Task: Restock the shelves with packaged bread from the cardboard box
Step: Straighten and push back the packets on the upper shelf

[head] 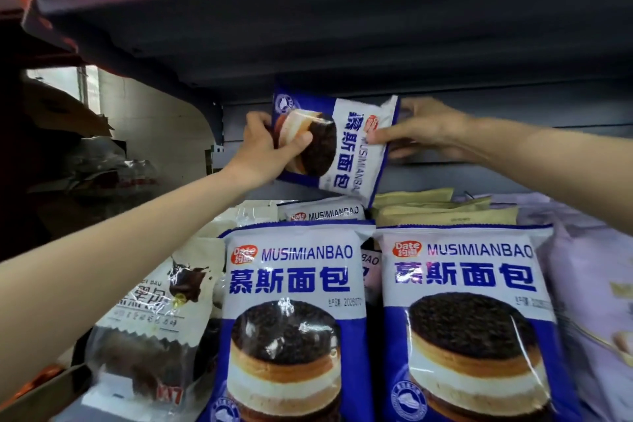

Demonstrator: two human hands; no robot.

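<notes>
A blue-and-white packet of mousse bread (346,151) is held sideways in the air at the back of the shelf, above the stocked rows. My left hand (270,147) grips its left end, thumb across the printed cake. My right hand (421,132) pinches its right edge, thumb in front and fingers behind. Two matching packets stand upright at the front, one (291,312) in the middle and one (469,315) to its right, with more of the same behind them. The cardboard box is not clearly in view.
The dark underside of the shelf above (342,27) hangs low over the held packet. Clear bags of dark chocolate bread (150,329) stand at the left. Tan packets (442,209) lie stacked behind the right row, and pale lilac packets (592,284) fill the far right.
</notes>
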